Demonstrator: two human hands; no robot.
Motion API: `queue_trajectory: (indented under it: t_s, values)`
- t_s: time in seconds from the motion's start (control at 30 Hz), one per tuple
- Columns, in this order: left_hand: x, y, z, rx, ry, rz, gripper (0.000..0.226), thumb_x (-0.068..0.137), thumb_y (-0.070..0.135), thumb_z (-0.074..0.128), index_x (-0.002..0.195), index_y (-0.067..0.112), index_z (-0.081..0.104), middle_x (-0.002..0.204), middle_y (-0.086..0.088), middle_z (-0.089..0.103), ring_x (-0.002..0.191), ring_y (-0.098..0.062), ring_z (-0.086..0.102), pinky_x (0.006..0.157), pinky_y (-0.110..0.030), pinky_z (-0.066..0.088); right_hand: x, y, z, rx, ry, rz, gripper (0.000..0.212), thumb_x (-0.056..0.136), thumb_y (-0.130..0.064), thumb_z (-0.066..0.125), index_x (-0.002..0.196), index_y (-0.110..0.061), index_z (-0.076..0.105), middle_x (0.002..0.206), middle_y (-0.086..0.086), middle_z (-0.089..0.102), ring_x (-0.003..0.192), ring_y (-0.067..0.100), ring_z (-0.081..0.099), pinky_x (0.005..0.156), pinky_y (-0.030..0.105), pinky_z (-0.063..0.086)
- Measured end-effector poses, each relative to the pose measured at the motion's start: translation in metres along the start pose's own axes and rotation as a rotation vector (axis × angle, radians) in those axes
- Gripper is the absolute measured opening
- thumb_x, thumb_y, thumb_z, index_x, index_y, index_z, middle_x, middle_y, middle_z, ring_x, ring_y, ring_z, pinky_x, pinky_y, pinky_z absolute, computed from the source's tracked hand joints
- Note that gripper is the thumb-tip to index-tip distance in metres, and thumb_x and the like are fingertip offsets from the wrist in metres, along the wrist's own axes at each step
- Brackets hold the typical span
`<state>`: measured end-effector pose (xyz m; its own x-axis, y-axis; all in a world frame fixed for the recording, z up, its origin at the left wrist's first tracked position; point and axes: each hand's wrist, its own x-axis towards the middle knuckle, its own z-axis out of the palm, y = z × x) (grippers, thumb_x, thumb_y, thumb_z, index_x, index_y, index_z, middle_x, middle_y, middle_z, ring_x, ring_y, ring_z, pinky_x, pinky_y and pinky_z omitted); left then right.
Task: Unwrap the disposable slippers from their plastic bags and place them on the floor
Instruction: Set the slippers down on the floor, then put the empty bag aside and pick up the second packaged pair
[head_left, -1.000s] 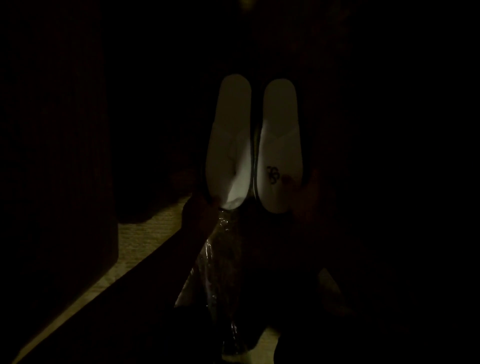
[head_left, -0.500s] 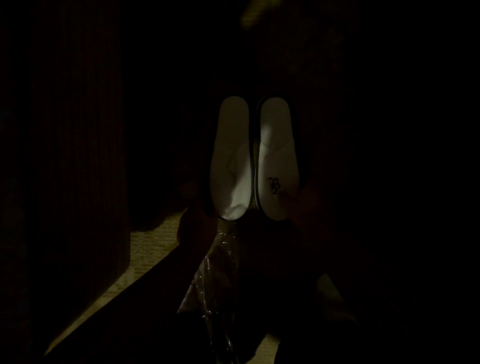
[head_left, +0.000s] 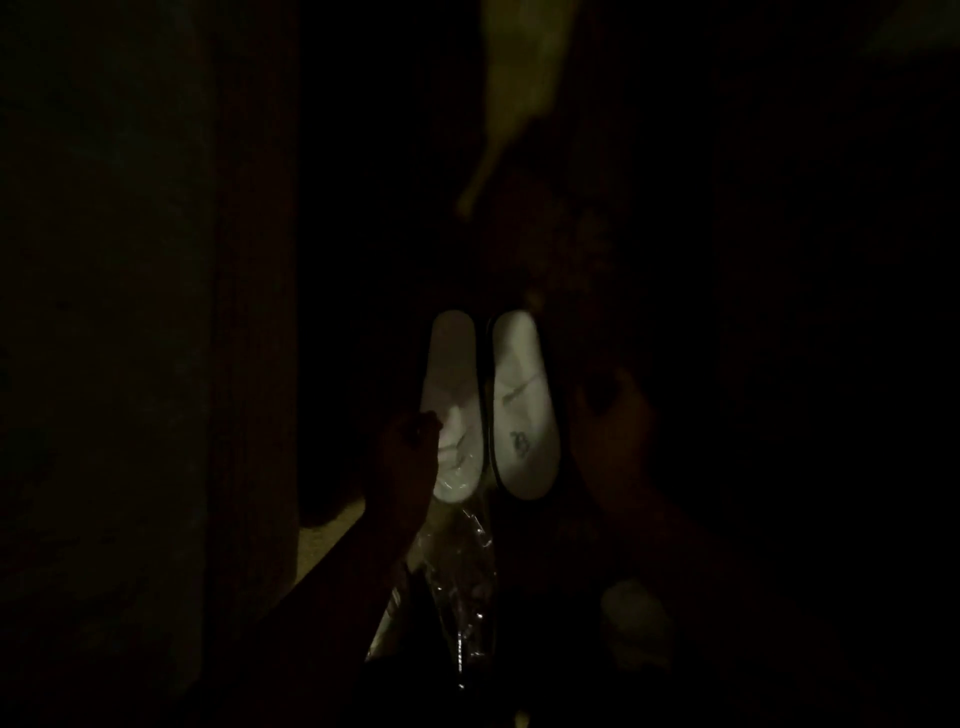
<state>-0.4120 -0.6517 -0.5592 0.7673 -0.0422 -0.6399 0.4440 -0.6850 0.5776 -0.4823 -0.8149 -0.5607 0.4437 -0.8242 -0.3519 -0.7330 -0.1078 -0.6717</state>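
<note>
Nearest you, the crumpled plastic bag (head_left: 457, 577) lies just below the slippers (head_left: 488, 410), which now sit lower in your view than a second ago, side by side and seemingly down on the floor. Your left hand (head_left: 402, 467) has slid up the left slipper's edge, fingers curled against it. Your right hand (head_left: 610, 426) rests beside the right slipper; its grip I cannot tell in this dark.

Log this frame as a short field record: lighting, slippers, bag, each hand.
lighting: very dark, most of the scene unreadable
slippers: two white, side by side; left slipper, right slipper bears a small dark logo
plastic bag: clear, crumpled, below the slippers
left hand: at the left slipper's outer edge
right hand: beside the right slipper; grip unclear
</note>
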Motion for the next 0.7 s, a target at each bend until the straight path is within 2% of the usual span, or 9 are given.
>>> queue_trajectory:
  t_s: [0.1,0.2,0.27,0.33,0.43,0.5,0.57,0.63,0.7]
  values:
    - [-0.022,0.076,-0.023,-0.231,-0.020,0.006,0.024,0.098,0.017,0.049,0.107,0.000,0.065,0.089,-0.006,0.065,0.082,-0.024,0.064,0.071,-0.028,0.054,0.006,-0.064,-0.047,0.096,-0.033,0.019,0.022,0.090,-0.014,0.063,0.111,-0.005,0.065,0.105,0.009,0.067,0.103,0.027,0.062,0.084,0.029,0.041]
    - [-0.044,0.158,-0.057,-0.328,-0.034,0.106,0.018,0.098,0.021,0.050,0.099,0.011,0.065,0.089,-0.002,0.066,0.086,-0.022,0.064,0.075,-0.036,0.054,0.009,-0.139,-0.103,0.199,-0.027,-0.068,0.007,0.091,-0.018,0.063,0.097,-0.018,0.063,0.092,-0.003,0.062,0.091,0.017,0.061,0.079,0.026,0.044]
    - [-0.063,0.219,-0.088,-0.342,0.003,0.213,0.017,0.097,0.022,0.052,0.099,0.012,0.066,0.082,0.004,0.064,0.077,-0.012,0.063,0.066,-0.025,0.050,0.008,-0.199,-0.146,0.257,0.022,-0.165,0.004,0.091,-0.019,0.063,0.091,-0.021,0.059,0.084,-0.009,0.060,0.082,0.011,0.058,0.071,0.018,0.042]
    - [-0.086,0.287,-0.126,-0.357,0.034,0.343,0.019,0.096,0.023,0.053,0.093,0.012,0.068,0.079,0.005,0.065,0.068,0.001,0.061,0.057,-0.014,0.046,0.005,-0.267,-0.195,0.310,0.071,-0.247,0.005,0.091,-0.021,0.063,0.090,-0.023,0.059,0.082,-0.014,0.059,0.077,0.006,0.058,0.066,0.014,0.041]
    - [-0.142,0.397,-0.201,-0.403,0.112,0.571,0.024,0.094,0.020,0.056,0.078,0.008,0.069,0.070,0.006,0.067,0.058,0.011,0.058,0.057,-0.008,0.041,-0.016,-0.378,-0.277,0.427,0.132,-0.368,0.011,0.090,-0.026,0.064,0.083,-0.031,0.059,0.075,-0.013,0.064,0.070,-0.006,0.061,0.056,0.007,0.043]
    - [-0.191,0.467,-0.260,-0.432,0.144,0.725,0.026,0.094,0.020,0.056,0.074,0.010,0.069,0.063,0.000,0.066,0.056,0.005,0.057,0.055,-0.008,0.040,-0.036,-0.450,-0.333,0.534,0.175,-0.466,0.015,0.089,-0.025,0.065,0.078,-0.032,0.058,0.070,-0.018,0.067,0.065,-0.013,0.060,0.052,0.003,0.043]
    - [-0.242,0.527,-0.318,-0.461,0.170,0.863,0.027,0.095,0.025,0.056,0.072,0.018,0.069,0.057,-0.014,0.057,0.050,-0.009,0.048,0.051,-0.021,0.039,-0.059,-0.518,-0.385,0.618,0.234,-0.586,0.018,0.089,-0.019,0.066,0.076,-0.029,0.059,0.067,-0.031,0.065,0.061,-0.014,0.059,0.052,0.002,0.042]
    - [-0.299,0.587,-0.384,-0.514,0.200,0.981,0.027,0.094,0.028,0.055,0.071,0.023,0.068,0.053,-0.009,0.046,0.049,-0.016,0.042,0.051,-0.030,0.035,-0.089,-0.594,-0.441,0.668,0.301,-0.719,0.022,0.090,-0.015,0.065,0.072,-0.027,0.059,0.064,-0.029,0.065,0.058,-0.010,0.059,0.052,0.004,0.042]
    - [-0.357,0.638,-0.446,-0.541,0.260,1.118,0.028,0.094,0.027,0.055,0.070,0.024,0.068,0.051,-0.001,0.047,0.051,-0.018,0.046,0.053,-0.033,0.037,-0.125,-0.663,-0.496,0.714,0.356,-0.876,0.025,0.090,-0.017,0.065,0.070,-0.031,0.058,0.063,-0.018,0.065,0.056,0.003,0.060,0.056,0.016,0.047]
